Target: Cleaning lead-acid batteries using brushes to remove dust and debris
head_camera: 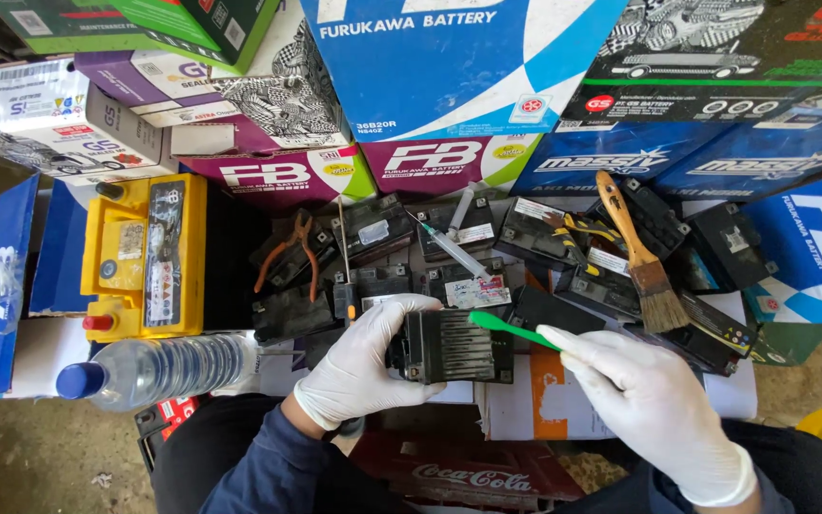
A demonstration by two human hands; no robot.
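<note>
Head view: the gloved left hand [358, 366] grips a small black battery [449, 345] at centre. The right hand [653, 405], at 4 o'clock, pinches a green stick [511, 329] onto its top. Paintbrush [641, 257] at 2 o'clock, syringe [454, 249] at 12, water bottle [158, 369] at 9.

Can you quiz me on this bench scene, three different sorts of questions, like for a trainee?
1. True or false: the left hand grips a small black battery.
2. What does the right hand hold? A) the paintbrush B) a green stick-like tool C) the syringe
3. Fill in: the clear plastic bottle, lying on its side, has a ___ cap.

Key
1. True: the gloved fingers wrap its left end.
2. B: its tip rests on the battery's top.
3. Blue.
</note>
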